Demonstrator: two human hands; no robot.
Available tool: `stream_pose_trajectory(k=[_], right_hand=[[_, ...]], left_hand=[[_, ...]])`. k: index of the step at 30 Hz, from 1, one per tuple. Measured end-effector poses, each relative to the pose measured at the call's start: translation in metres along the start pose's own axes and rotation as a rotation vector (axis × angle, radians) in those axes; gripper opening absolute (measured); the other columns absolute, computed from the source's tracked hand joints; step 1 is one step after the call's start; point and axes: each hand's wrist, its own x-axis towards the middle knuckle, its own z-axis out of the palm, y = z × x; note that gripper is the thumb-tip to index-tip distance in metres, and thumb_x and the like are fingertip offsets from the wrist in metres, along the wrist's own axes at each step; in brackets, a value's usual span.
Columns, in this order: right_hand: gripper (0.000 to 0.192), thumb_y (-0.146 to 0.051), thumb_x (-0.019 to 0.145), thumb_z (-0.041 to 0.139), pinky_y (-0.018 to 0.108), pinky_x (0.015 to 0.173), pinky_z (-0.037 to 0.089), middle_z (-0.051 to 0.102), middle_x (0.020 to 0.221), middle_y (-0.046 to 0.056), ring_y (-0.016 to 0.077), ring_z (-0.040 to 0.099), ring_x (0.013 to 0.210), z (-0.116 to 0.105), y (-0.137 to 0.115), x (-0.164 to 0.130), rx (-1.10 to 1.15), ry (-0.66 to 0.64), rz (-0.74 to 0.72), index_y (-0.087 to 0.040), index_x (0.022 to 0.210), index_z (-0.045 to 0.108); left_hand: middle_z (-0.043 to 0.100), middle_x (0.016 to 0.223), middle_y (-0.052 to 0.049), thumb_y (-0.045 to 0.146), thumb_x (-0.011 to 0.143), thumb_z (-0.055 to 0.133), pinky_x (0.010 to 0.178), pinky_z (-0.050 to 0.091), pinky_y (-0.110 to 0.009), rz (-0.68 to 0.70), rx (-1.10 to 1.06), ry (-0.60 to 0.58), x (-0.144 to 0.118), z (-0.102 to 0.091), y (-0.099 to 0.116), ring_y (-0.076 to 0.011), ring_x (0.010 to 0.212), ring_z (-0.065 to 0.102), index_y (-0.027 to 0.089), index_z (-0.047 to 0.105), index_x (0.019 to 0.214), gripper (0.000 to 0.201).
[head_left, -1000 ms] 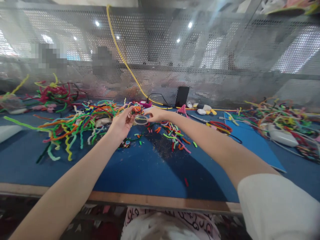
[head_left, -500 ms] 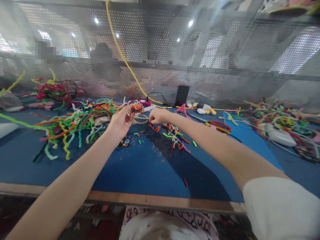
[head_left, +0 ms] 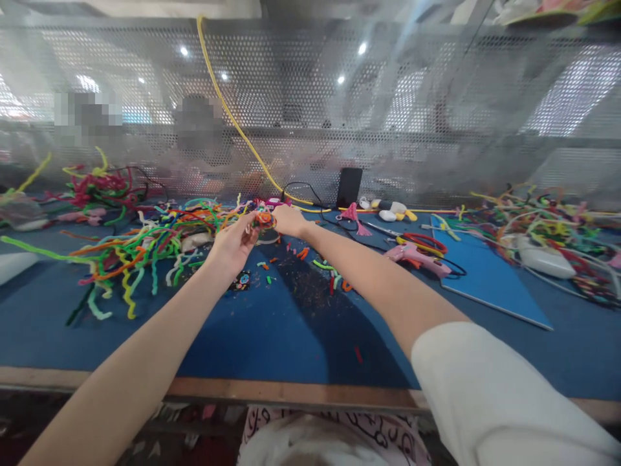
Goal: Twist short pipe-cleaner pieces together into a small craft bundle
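Left grip (head_left: 231, 247) pinching a small multicoloured chenille-stem piece (head_left: 264, 221) over the far tabletop (head_left: 242, 343), I have my right grip (head_left: 290, 222) close at its right side; whether that one holds anything, I cannot tell. Chenille stems (head_left: 140, 244) heap left, cut bits (head_left: 303, 253) lie nearer, a pink glue gun (head_left: 421, 258) right.

1. Small multicoloured bundle with orange strands (head_left: 265, 221): fuzzy and matt, like chenille.
2. Heap of long, bright, wavy strands (head_left: 152, 241): the same soft, matt nap.
3. Flat dark-blue tabletop (head_left: 233, 343): matt and even; its straight brown wooden edge strip (head_left: 252, 390) looks dull.
4. Tall grey perforated metal sheet (head_left: 301, 97): finely holed, with a dull sheen.
5. Pink gun-shaped plastic tool (head_left: 423, 260): smooth.
6. Flat angular bright-blue board (head_left: 490, 288): smooth and matt, material unclear.
7. White cloth sleeve (head_left: 485, 388): soft, matt.
8. Black rectangular slab (head_left: 349, 186): smooth-faced.
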Motion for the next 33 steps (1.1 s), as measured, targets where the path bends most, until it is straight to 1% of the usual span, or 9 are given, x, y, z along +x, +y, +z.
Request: stream_pose_trajectory(k=[4,8,12,15,17,19,24,28,33], right_hand=[[0.038,-0.038,0.097,0.064,0.045,0.091,0.058,0.064,0.129,0.009,0.0246,0.066,0.109,-0.006,0.011,-0.003,0.052,0.066,-0.095,-0.016,0.128,0.062],[0.034,-0.038,0.097,0.064,0.047,0.095,0.055,0.067,0.125,0.010,0.0236,0.066,0.110,-0.015,0.039,-0.030,0.056,0.157,-0.085,-0.016,0.123,0.065],[0.024,-0.023,0.089,0.066,0.031,0.093,0.050,0.078,0.109,0.007,0.0211,0.070,0.101,-0.009,0.051,-0.067,0.082,0.070,-0.212,-0.017,0.108,0.079],[0.023,-0.022,0.085,0.070,0.027,0.092,0.046,0.080,0.105,0.005,0.0180,0.068,0.102,-0.003,0.049,-0.086,0.093,0.037,-0.321,-0.023,0.105,0.082],[0.016,-0.022,0.087,0.068,0.032,0.091,0.046,0.079,0.089,0.011,0.0234,0.067,0.102,-0.002,0.045,-0.091,0.082,0.089,-0.311,-0.016,0.087,0.083],[0.025,-0.024,0.091,0.064,0.035,0.089,0.045,0.077,0.081,0.016,0.0272,0.067,0.099,-0.001,0.037,-0.090,0.084,0.148,-0.293,-0.010,0.077,0.080],[0.034,-0.038,0.095,0.065,0.026,0.084,0.048,0.078,0.109,0.012,0.0188,0.070,0.094,0.017,-0.009,-0.081,0.179,0.137,-0.422,-0.013,0.115,0.077],[0.025,-0.028,0.092,0.068,0.025,0.086,0.050,0.077,0.104,0.012,0.0170,0.070,0.093,0.031,-0.038,-0.080,0.183,0.077,-0.521,-0.012,0.110,0.077],[0.017,-0.013,0.090,0.064,0.025,0.089,0.049,0.077,0.102,0.010,0.0165,0.068,0.094,0.018,-0.009,-0.109,0.104,-0.011,-0.559,-0.016,0.096,0.080]], left_hand=[[0.068,0.063,0.000,0.008,0.080,0.077,0.053,0.051,-0.013,-0.010,0.016,0.005,0.003,-0.003,-0.003,-0.0051,0.051,0.060,0.013,0.070,0.069,0.014],[0.067,0.062,0.001,0.010,0.081,0.077,0.052,0.051,-0.012,-0.003,0.003,0.026,0.002,-0.001,0.001,-0.0048,0.052,0.061,0.013,0.068,0.068,0.016],[0.065,0.060,0.003,0.010,0.080,0.078,0.052,0.050,-0.010,0.011,-0.012,0.036,0.000,0.003,0.006,-0.0037,0.051,0.059,0.015,0.065,0.065,0.020],[0.065,0.060,0.003,0.010,0.076,0.082,0.053,0.052,-0.011,0.022,-0.005,0.034,-0.002,0.003,0.006,-0.0039,0.051,0.059,0.016,0.065,0.064,0.021],[0.064,0.059,0.003,0.010,0.075,0.082,0.054,0.052,-0.011,0.027,0.003,0.030,-0.003,0.003,0.005,-0.0041,0.051,0.058,0.016,0.066,0.063,0.021],[0.065,0.059,0.002,0.010,0.075,0.082,0.054,0.051,-0.012,0.031,0.012,0.023,-0.003,0.002,0.003,-0.0045,0.052,0.059,0.015,0.067,0.063,0.020],[0.065,0.059,0.001,0.011,0.070,0.085,0.052,0.050,-0.013,0.034,0.032,0.011,-0.002,0.000,-0.001,-0.0057,0.052,0.059,0.014,0.067,0.064,0.019],[0.065,0.060,0.001,0.011,0.071,0.084,0.053,0.049,-0.012,0.036,0.031,0.017,-0.001,-0.002,-0.002,-0.0047,0.052,0.059,0.013,0.064,0.062,0.022],[0.067,0.062,0.001,0.012,0.069,0.086,0.050,0.049,-0.012,0.028,0.018,0.032,0.002,-0.003,-0.001,-0.0045,0.051,0.058,0.014,0.065,0.065,0.022]])
